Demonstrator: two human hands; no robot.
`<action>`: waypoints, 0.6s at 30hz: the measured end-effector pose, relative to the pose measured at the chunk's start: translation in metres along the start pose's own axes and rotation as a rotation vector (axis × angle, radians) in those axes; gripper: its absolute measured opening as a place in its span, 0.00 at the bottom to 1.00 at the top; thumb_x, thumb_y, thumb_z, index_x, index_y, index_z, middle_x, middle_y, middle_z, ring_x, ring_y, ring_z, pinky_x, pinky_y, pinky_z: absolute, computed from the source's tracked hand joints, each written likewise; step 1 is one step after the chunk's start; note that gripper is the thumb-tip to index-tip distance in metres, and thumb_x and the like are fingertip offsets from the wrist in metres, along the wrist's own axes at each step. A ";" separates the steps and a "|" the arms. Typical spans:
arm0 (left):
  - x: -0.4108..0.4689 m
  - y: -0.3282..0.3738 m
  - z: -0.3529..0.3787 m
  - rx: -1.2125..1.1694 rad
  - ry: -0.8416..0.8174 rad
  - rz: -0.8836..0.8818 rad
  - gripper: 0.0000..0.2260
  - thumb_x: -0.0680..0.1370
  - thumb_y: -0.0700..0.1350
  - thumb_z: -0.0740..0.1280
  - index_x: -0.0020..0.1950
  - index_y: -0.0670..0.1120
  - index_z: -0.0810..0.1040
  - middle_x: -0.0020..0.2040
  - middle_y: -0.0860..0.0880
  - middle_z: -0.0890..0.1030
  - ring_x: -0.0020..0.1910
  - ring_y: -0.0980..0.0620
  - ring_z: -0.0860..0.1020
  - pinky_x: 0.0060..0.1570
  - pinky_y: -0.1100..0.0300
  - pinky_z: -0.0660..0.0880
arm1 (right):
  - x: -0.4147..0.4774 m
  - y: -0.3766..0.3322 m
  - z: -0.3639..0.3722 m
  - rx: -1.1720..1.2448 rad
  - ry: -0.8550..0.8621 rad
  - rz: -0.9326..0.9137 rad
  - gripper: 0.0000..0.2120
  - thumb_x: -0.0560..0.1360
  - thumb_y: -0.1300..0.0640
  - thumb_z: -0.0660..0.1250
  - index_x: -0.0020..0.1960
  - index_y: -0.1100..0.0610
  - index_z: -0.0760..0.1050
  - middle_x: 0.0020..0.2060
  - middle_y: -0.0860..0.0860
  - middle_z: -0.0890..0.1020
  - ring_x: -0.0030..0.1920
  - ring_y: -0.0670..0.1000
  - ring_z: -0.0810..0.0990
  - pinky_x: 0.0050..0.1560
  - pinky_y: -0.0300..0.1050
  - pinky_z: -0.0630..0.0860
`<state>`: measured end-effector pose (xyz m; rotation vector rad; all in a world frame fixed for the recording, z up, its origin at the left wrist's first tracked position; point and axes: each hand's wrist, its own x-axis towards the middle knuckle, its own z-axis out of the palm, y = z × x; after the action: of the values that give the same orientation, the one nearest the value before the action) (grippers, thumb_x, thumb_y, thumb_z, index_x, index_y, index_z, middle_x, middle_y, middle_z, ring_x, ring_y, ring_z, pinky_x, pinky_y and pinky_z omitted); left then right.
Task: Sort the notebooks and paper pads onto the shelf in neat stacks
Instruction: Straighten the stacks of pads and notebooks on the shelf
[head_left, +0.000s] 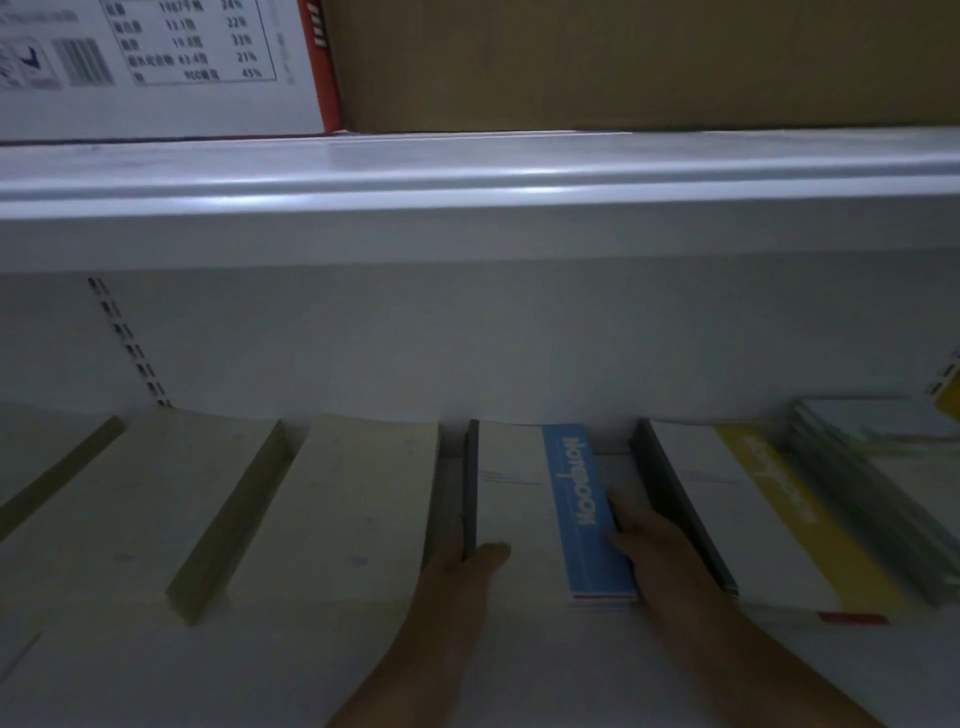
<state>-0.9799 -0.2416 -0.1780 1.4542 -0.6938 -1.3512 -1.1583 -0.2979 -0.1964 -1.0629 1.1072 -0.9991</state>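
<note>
Well along, judging by shelf. Already laid in rows: cream paper pad stacks at left, yellow-band notebook stack and greenish stack at right. In hand now: blue-band notebook stack, flat mid-shelf between cream pads and yellow-band stack. Left hand clamped on its left edge, thumb on top cover. Right hand against its right edge; cannot tell whether fingers curl under. Probably left: squaring this stack, letting go. No loose notebooks in view.
</note>
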 end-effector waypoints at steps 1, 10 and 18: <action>-0.002 0.003 0.000 0.008 -0.008 -0.009 0.27 0.62 0.52 0.73 0.60 0.46 0.78 0.55 0.45 0.80 0.53 0.44 0.78 0.58 0.50 0.74 | 0.001 0.001 0.000 -0.014 -0.005 0.009 0.22 0.77 0.72 0.54 0.49 0.47 0.76 0.34 0.38 0.84 0.34 0.39 0.83 0.30 0.32 0.76; 0.004 0.022 0.000 0.115 -0.060 0.064 0.31 0.69 0.48 0.73 0.71 0.49 0.67 0.58 0.49 0.75 0.56 0.47 0.76 0.57 0.57 0.73 | -0.001 -0.011 0.005 -0.006 0.047 0.071 0.19 0.77 0.71 0.55 0.51 0.50 0.77 0.41 0.43 0.84 0.40 0.46 0.83 0.36 0.42 0.78; 0.073 0.072 0.018 0.144 0.015 -0.068 0.22 0.77 0.44 0.66 0.68 0.34 0.70 0.52 0.41 0.75 0.48 0.44 0.74 0.48 0.55 0.69 | 0.028 -0.047 0.018 -0.101 0.102 0.142 0.08 0.79 0.61 0.61 0.46 0.58 0.79 0.40 0.56 0.81 0.38 0.56 0.81 0.37 0.46 0.75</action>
<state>-0.9666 -0.3372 -0.1379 1.6133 -0.7507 -1.3641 -1.1398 -0.3317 -0.1541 -1.0070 1.3098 -0.8999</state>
